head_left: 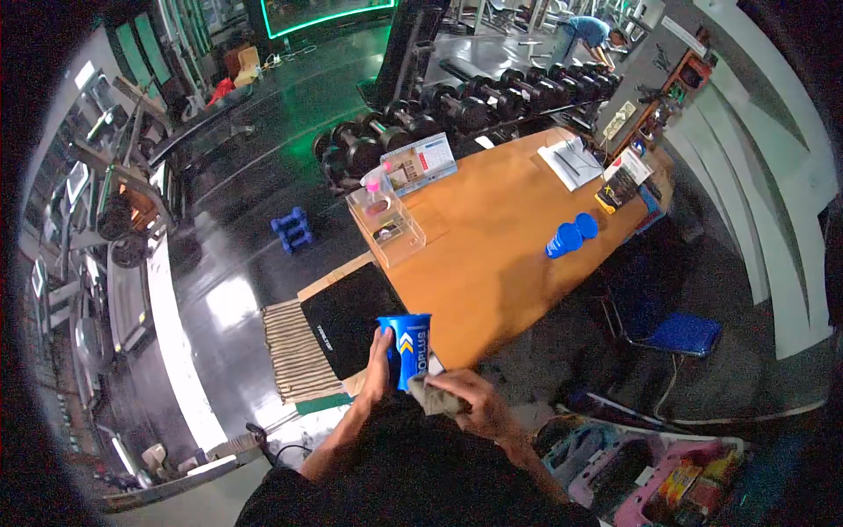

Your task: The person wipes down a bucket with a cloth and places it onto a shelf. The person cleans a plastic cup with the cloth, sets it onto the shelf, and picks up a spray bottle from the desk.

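My left hand [378,367] is closed around the left side of a blue cup [406,347] with yellow and white chevrons and white lettering. The cup is upright, close in front of my body, by the near end of the wooden table [465,290]. In my right hand [477,401] is a bunched greyish cloth [436,398], held against or just beside the cup's lower right side; I cannot tell if they touch. Two more blue cups [565,241] are on the table to the right, one behind the other.
A clear acrylic box [399,235] and a desk calendar [420,165] stand at the table's left edge. Papers [571,163] and a black-yellow box [617,189] lie at the far right. Dumbbells [461,110] line a rack behind. A blue chair [685,335] stands right. Another person [584,39] bends far back.
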A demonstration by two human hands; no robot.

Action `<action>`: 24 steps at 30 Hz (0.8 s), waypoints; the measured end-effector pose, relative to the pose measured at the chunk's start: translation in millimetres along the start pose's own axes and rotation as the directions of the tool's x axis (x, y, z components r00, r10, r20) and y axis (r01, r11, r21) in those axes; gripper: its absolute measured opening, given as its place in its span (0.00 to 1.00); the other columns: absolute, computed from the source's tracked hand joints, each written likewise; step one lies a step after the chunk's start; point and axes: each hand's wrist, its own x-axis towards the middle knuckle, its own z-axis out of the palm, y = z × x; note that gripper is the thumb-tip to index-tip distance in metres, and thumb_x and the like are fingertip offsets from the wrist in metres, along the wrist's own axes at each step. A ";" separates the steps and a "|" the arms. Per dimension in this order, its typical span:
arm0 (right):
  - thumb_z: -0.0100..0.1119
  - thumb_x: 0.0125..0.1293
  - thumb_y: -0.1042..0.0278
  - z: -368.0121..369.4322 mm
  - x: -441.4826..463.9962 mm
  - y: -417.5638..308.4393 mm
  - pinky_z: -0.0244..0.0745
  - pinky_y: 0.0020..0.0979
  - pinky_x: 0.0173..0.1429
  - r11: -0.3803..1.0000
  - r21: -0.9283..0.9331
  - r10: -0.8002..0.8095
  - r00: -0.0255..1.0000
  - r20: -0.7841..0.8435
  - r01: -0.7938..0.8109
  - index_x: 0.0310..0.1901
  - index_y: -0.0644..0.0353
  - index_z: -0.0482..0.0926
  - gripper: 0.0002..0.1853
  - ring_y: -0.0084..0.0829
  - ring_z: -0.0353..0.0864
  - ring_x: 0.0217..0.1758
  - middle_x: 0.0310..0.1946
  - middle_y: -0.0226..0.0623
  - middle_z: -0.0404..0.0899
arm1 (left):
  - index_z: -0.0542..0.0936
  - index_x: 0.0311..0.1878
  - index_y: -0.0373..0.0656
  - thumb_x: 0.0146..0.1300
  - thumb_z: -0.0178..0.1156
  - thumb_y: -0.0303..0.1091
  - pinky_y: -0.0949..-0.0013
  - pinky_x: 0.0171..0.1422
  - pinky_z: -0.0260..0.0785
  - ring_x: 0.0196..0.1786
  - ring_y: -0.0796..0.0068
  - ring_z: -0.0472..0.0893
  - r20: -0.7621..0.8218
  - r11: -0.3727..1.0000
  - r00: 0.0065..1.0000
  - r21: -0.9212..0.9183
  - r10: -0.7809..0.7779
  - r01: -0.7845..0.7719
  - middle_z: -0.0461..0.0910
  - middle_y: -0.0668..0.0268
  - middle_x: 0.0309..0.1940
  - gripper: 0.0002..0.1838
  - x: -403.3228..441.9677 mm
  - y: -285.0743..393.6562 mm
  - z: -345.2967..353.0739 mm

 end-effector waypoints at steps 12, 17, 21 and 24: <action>0.55 0.46 0.82 29.4 30.1 -16.6 0.67 0.42 0.63 0.916 -0.385 -0.177 0.975 -0.133 0.114 0.57 0.41 0.81 0.34 0.42 0.71 0.57 0.53 0.37 0.73 | 0.74 0.58 0.37 0.65 0.39 0.71 0.60 0.56 0.76 0.49 0.60 0.82 -0.075 0.989 0.992 0.103 -0.102 0.109 0.80 0.54 0.50 0.42 -37.4 34.8 45.3; 0.58 0.48 0.79 15.2 34.3 -10.9 0.73 0.37 0.57 0.994 0.103 -0.049 0.995 0.089 0.040 0.56 0.55 0.78 0.29 0.38 0.81 0.49 0.46 0.41 0.80 | 0.69 0.61 0.37 0.68 0.56 0.52 0.67 0.51 0.77 0.45 0.71 0.82 -0.098 0.985 0.995 0.171 0.028 -0.011 0.80 0.59 0.45 0.29 -32.9 11.6 -27.3; 0.63 0.52 0.76 21.6 46.1 -11.1 0.73 0.40 0.60 0.995 0.064 0.091 0.983 -0.157 -0.082 0.59 0.59 0.74 0.28 0.46 0.80 0.53 0.52 0.47 0.79 | 0.65 0.66 0.37 0.69 0.57 0.51 0.66 0.62 0.69 0.55 0.71 0.76 -0.245 0.979 0.959 0.181 0.142 -0.099 0.76 0.59 0.54 0.32 -50.7 13.2 -11.9; 0.61 0.54 0.78 41.5 77.0 -20.3 0.68 0.41 0.62 0.981 -0.143 -0.158 0.972 -0.175 0.134 0.58 0.55 0.76 0.26 0.44 0.76 0.58 0.55 0.43 0.78 | 0.64 0.68 0.41 0.73 0.47 0.54 0.64 0.69 0.62 0.61 0.70 0.72 -0.172 0.933 0.952 0.306 0.253 -0.192 0.72 0.59 0.60 0.31 -49.7 0.9 -16.2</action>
